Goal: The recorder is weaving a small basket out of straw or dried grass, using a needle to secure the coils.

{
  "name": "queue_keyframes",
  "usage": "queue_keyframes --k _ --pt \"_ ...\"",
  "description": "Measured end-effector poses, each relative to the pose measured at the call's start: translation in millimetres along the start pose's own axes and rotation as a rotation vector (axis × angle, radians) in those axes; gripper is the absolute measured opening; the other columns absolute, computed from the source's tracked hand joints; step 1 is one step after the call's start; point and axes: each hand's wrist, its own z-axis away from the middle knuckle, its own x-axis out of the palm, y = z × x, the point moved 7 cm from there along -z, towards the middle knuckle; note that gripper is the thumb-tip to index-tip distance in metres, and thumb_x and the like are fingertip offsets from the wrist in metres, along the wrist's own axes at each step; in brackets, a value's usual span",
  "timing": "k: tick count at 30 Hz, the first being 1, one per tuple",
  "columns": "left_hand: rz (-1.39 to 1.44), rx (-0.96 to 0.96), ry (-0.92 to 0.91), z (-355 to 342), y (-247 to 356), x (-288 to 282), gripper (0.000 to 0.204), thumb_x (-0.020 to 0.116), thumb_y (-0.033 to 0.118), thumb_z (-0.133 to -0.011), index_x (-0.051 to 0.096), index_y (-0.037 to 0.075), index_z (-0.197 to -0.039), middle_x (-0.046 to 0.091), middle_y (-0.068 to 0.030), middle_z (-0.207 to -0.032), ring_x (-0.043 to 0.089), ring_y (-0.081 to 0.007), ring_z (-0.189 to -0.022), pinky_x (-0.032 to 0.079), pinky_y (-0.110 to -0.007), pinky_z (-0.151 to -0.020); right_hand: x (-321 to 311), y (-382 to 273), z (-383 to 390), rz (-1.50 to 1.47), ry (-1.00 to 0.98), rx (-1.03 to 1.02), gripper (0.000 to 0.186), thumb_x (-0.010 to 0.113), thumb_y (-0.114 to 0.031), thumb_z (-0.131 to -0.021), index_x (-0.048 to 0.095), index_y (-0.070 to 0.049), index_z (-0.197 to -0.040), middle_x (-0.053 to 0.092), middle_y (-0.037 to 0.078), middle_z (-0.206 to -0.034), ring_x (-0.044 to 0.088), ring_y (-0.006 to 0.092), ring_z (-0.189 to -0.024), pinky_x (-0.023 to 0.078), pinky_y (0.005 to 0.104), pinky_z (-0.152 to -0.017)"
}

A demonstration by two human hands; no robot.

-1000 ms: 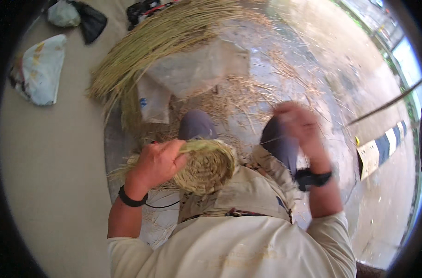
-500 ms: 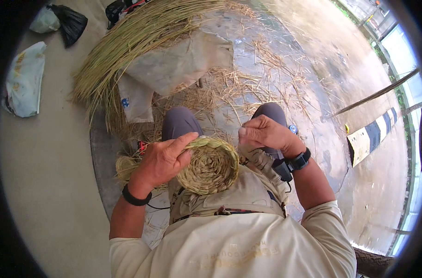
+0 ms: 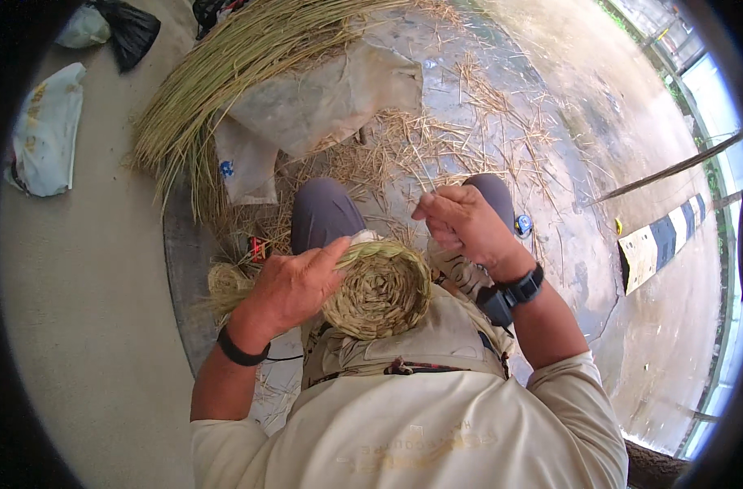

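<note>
**Strand drawn up from the coil**

Basket [image 3: 379, 289], a coiled straw disc, sits at frame centre, on the lap. The left hand [image 3: 294, 285] grips its rim as before. The right hand [image 3: 465, 224], lower half a second ago, has risen, fingertips pinching a thin straw strand [image 3: 424, 175], so a stitch seems pulled tight.

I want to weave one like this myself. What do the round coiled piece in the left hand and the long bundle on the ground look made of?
The coiled piece looks like dried grass or straw, matt tan-green, with visible twisted strands. The bundle seems the same plant stalks, loose, pale green-yellow and unworked.
</note>
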Motion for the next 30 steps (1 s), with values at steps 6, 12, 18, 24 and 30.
queue_keyframes --k 6,12,18,24,30 --pt "0.124 0.005 0.131 16 -14 12 0.034 0.065 0.015 -0.097 0.059 0.003 -0.128 0.074 -0.0197 -0.098 0.073 -0.0386 -0.082 0.059 -0.047 -0.067 -10 7 6 -0.19 0.018 -0.028 0.032 0.057 -0.027 -0.109 0.07 0.001 -0.099 0.041 -0.007 -0.064 0.034 0.0057 -0.053 0.03 0.0253 -0.048" --pt "0.157 -0.013 0.187 8 -4 22 0.033 0.065 0.015 -0.095 0.06 0.002 -0.125 0.073 -0.0209 -0.102 0.073 -0.0388 -0.084 0.058 -0.048 -0.069 42 -59 -28 -0.153 -0.044 -0.529 0.024 0.06 -0.023 -0.106 0.067 -0.001 -0.101 0.056 0.001 -0.077 0.053 0.0143 -0.069 0.044 0.0332 -0.065" --pt "0.297 0.0 0.129 7 -2 18 0.04 0.058 0.016 -0.099 0.058 -0.001 -0.136 0.071 -0.0257 -0.113 0.072 -0.0426 -0.101 0.058 -0.048 -0.085 184 -10 63 0.842 -0.951 -0.957 0.023 0.062 -0.015 -0.104 0.068 0.003 -0.117 0.07 0.022 -0.111 0.068 0.0388 -0.102 0.055 0.0438 -0.089" --pt "0.428 -0.085 0.16 8 -15 28 0.043 0.061 0.026 -0.102 0.059 -0.002 -0.135 0.072 -0.0268 -0.108 0.072 -0.0435 -0.1 0.058 -0.048 -0.083 150 37 53 0.662 -0.997 -0.496 0.027 0.057 -0.015 -0.107 0.066 0.005 -0.122 0.069 0.024 -0.121 0.067 0.0404 -0.112 0.054 0.045 -0.098" --pt "0.398 -0.199 0.164 0 -16 33 0.032 0.065 0.027 -0.1 0.065 -0.003 -0.11 0.07 -0.0275 -0.091 0.07 -0.0455 -0.086 0.055 -0.048 -0.073 126 20 55 0.697 -0.828 -0.647 0.024 0.061 -0.014 -0.105 0.069 0.004 -0.119 0.067 0.024 -0.129 0.066 0.0396 -0.117 0.054 0.0446 -0.1"
